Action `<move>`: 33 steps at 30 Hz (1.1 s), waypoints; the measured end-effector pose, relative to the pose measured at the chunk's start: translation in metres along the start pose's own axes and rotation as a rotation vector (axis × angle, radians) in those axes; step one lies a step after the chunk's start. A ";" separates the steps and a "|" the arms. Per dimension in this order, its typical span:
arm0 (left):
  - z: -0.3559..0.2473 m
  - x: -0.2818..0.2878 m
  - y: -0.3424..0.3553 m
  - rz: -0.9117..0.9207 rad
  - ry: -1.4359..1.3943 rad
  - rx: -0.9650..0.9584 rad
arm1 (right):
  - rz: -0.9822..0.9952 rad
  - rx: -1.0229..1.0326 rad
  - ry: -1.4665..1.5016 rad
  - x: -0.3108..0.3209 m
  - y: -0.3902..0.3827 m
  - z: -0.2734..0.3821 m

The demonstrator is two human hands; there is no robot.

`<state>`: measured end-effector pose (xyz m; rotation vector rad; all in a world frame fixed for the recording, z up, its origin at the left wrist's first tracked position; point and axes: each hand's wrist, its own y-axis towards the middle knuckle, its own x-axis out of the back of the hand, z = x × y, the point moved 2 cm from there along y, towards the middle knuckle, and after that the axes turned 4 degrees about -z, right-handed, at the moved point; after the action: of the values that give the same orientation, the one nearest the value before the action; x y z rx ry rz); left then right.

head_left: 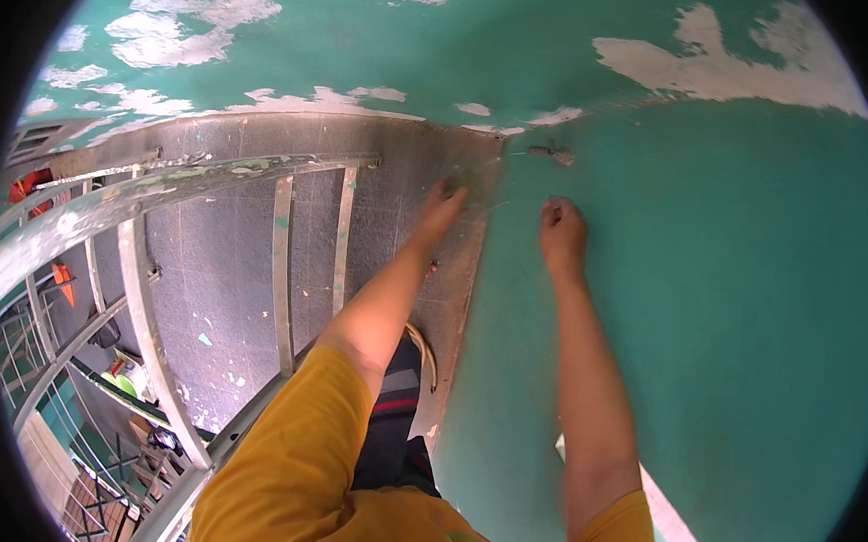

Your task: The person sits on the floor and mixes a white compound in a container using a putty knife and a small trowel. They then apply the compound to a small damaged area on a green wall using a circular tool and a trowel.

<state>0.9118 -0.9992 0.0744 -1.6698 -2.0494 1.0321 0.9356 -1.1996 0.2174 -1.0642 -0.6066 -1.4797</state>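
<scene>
Item in question: a small, dark, rough-edged recess (552,155) in a smooth green-painted wall (734,284) at right; it lies at the far end of that wall, beyond both hands and apart from them, near the corner with a second green surface (521,52) marked by irregular white patches.

Left hand (443,208): extended far over the grey tiled floor (216,271), left of the recess; fingers bent, with a gap between thumb and forefinger; whether anything thin is grasped cannot be told.

Right hand (563,238): just nearer than the recess, in front of the right-hand wall; fingers curled in toward the thumb; contents, if any, cannot be told; faint pale streaks show between the hands, too fine to identify.

Left side: a paint-spattered metal ladder-like frame (284,274), touched by neither hand.

Assessment: the step in hand appears to be two-handed fine work before the recess; the next move would call for a precise fingertip pinch, both hands coordinated, and steady footing.
</scene>
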 end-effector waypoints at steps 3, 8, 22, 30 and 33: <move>-0.011 -0.018 0.021 -0.004 0.080 0.010 | -0.060 0.100 -0.160 -0.021 0.055 -0.014; -0.006 -0.026 0.050 0.009 0.006 -0.015 | -0.042 0.207 -0.216 -0.045 0.122 -0.022; -0.002 -0.048 0.080 0.133 -0.125 0.001 | 0.005 0.436 -0.295 -0.038 0.139 -0.018; -0.007 -0.051 0.082 0.191 -0.092 -0.015 | 0.108 -0.091 -0.330 -0.033 0.141 0.016; -0.009 -0.055 0.081 0.185 -0.064 -0.045 | 0.233 -0.112 -0.564 -0.037 0.154 0.018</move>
<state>0.9911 -1.0426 0.0364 -1.9029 -2.0006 1.1184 1.0854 -1.1983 0.1635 -1.6017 -0.7640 -1.0156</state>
